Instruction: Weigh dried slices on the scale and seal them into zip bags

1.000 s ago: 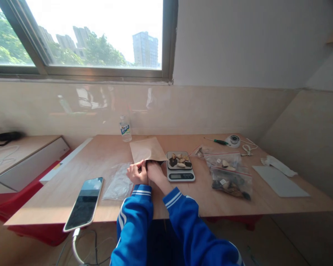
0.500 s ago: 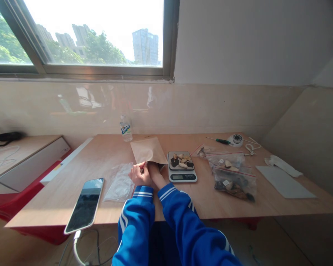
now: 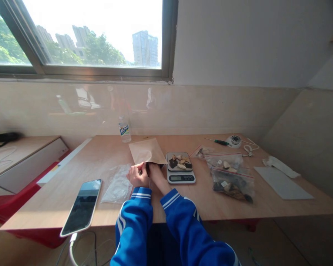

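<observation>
A brown paper bag lies on the wooden table with its mouth toward me. My left hand pinches the near edge of the bag's mouth. My right hand reaches into the opening, its fingers hidden inside. Just right of the bag stands a small digital scale with several light and dark pieces on its pan. Both arms wear blue sleeves with white stripes.
An empty clear plastic bag and a phone lie to the left. Clear zip bags with pieces lie right of the scale. A water bottle, a screwdriver, a white round device and a grey sheet sit farther off.
My right hand has gone deeper into the bag's mouth. The view shifted slightly; the other things stayed in place.
</observation>
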Action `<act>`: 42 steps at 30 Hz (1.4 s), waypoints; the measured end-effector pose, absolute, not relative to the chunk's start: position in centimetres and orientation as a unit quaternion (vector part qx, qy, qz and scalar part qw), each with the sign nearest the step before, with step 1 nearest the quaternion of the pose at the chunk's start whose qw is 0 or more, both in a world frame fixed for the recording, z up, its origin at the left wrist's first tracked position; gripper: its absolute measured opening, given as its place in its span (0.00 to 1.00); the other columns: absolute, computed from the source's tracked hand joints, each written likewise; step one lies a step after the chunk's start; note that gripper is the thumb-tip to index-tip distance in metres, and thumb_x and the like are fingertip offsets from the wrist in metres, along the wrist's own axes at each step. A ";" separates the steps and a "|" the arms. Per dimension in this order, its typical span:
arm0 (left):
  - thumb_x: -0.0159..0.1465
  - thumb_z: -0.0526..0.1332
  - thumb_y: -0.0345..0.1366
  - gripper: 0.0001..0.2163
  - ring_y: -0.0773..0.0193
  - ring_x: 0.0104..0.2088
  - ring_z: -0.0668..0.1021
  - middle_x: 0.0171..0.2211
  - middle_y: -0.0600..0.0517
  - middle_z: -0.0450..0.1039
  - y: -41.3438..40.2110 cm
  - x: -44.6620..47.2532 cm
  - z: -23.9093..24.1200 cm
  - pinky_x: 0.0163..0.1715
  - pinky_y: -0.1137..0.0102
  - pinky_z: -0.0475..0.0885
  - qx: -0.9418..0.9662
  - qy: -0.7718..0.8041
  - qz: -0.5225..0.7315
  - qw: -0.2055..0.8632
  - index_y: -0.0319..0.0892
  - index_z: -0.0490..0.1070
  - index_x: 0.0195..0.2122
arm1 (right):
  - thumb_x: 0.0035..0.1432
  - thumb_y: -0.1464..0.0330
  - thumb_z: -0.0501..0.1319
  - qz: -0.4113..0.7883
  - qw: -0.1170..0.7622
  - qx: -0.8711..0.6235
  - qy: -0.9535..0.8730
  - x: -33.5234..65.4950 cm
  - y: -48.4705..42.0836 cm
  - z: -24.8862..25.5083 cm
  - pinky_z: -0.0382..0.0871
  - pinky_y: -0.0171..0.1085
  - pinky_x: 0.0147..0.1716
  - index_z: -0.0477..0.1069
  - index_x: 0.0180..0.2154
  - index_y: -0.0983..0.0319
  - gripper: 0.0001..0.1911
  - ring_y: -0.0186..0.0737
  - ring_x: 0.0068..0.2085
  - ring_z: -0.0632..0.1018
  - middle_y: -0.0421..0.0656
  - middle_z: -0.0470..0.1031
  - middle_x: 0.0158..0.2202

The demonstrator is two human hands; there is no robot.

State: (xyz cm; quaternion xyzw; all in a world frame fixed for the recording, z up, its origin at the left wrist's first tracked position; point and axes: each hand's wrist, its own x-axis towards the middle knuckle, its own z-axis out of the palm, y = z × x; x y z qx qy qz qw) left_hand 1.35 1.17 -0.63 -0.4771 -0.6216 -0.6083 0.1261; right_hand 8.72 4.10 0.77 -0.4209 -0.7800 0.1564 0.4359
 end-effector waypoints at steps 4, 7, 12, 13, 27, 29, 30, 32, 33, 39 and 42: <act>0.60 0.59 0.45 0.11 0.61 0.31 0.72 0.27 0.50 0.72 1.0 1.3 -0.2 0.37 0.65 0.61 -0.455 -0.627 -0.618 0.133 0.43 0.73 0.28 | 0.58 0.77 0.54 0.146 0.423 -0.389 -0.805 10.7 1.4 1.3 0.69 0.37 0.40 0.70 0.42 0.65 0.12 0.40 0.39 0.74 0.47 0.76 0.39; 0.60 0.59 0.45 0.12 0.61 0.30 0.72 0.27 0.50 0.73 0.9 1.2 0.3 0.37 0.65 0.62 -0.434 -0.631 -0.629 0.133 0.43 0.73 0.28 | 0.58 0.76 0.54 0.108 0.441 -0.358 -0.816 13.1 -1.3 1.9 0.67 0.39 0.45 0.70 0.43 0.62 0.13 0.41 0.43 0.73 0.45 0.75 0.40; 0.59 0.59 0.46 0.12 0.60 0.30 0.72 0.26 0.50 0.73 0.7 1.4 0.7 0.37 0.64 0.63 -0.426 -0.632 -0.635 0.124 0.43 0.74 0.28 | 0.60 0.74 0.51 0.000 0.502 -0.423 -0.755 17.6 -2.5 2.4 0.64 0.41 0.48 0.69 0.45 0.60 0.14 0.41 0.45 0.72 0.45 0.75 0.41; 0.59 0.59 0.46 0.12 0.60 0.30 0.72 0.26 0.50 0.73 0.6 1.4 0.8 0.37 0.64 0.63 -0.427 -0.632 -0.635 0.121 0.43 0.74 0.27 | 0.61 0.73 0.50 -0.024 0.516 -0.457 -0.724 18.5 -2.1 2.4 0.63 0.42 0.48 0.70 0.45 0.61 0.14 0.41 0.45 0.72 0.46 0.75 0.41; 0.58 0.60 0.47 0.13 0.60 0.29 0.72 0.24 0.50 0.72 0.9 1.4 0.7 0.36 0.65 0.64 -0.439 -0.623 -0.636 0.119 0.43 0.74 0.26 | 0.60 0.74 0.49 -0.057 0.527 -0.564 -0.634 20.8 -0.2 1.8 0.60 0.44 0.47 0.72 0.42 0.62 0.15 0.43 0.45 0.71 0.46 0.76 0.41; 0.58 0.60 0.47 0.13 0.60 0.28 0.71 0.24 0.50 0.72 0.9 1.4 0.7 0.36 0.65 0.64 -0.440 -0.622 -0.636 0.122 0.43 0.74 0.26 | 0.59 0.76 0.48 -0.028 0.533 -0.517 -0.669 20.4 -1.0 2.1 0.62 0.43 0.46 0.72 0.39 0.62 0.15 0.42 0.42 0.72 0.46 0.75 0.38; 0.58 0.60 0.46 0.13 0.61 0.28 0.71 0.24 0.50 0.71 0.9 1.4 0.7 0.36 0.65 0.64 -0.440 -0.623 -0.635 0.121 0.43 0.73 0.26 | 0.58 0.77 0.48 -0.011 0.530 -0.491 -0.691 20.0 -1.4 2.3 0.64 0.43 0.45 0.72 0.38 0.62 0.15 0.42 0.42 0.72 0.45 0.74 0.36; 0.58 0.60 0.46 0.12 0.61 0.28 0.71 0.24 0.50 0.72 0.8 1.5 0.8 0.36 0.65 0.64 -0.442 -0.626 -0.633 0.116 0.43 0.73 0.26 | 0.56 0.78 0.47 0.021 0.511 -0.434 -0.741 18.6 -2.0 2.5 0.66 0.42 0.44 0.72 0.38 0.61 0.17 0.41 0.42 0.72 0.45 0.74 0.36; 0.58 0.60 0.46 0.12 0.60 0.29 0.71 0.24 0.50 0.72 0.7 1.5 0.8 0.36 0.65 0.64 -0.443 -0.628 -0.630 0.111 0.43 0.73 0.27 | 0.55 0.78 0.48 0.034 0.495 -0.406 -0.768 17.7 -2.3 2.5 0.67 0.42 0.45 0.72 0.40 0.61 0.18 0.42 0.43 0.72 0.46 0.74 0.37; 0.58 0.61 0.45 0.11 0.61 0.30 0.73 0.27 0.50 0.73 0.6 1.3 0.8 0.38 0.65 0.65 -0.451 -0.629 -0.625 0.102 0.43 0.73 0.26 | 0.59 0.76 0.47 0.074 0.424 -0.386 -0.816 11.1 -2.9 1.8 0.66 0.41 0.52 0.65 0.53 0.66 0.21 0.43 0.54 0.68 0.51 0.71 0.50; 0.58 0.61 0.45 0.11 0.62 0.29 0.73 0.26 0.51 0.73 0.7 1.1 0.5 0.38 0.65 0.65 -0.445 -0.629 -0.631 0.097 0.43 0.72 0.27 | 0.61 0.74 0.48 0.117 0.404 -0.457 -0.784 9.2 -2.1 1.7 0.69 0.39 0.49 0.65 0.53 0.64 0.20 0.43 0.52 0.70 0.49 0.71 0.49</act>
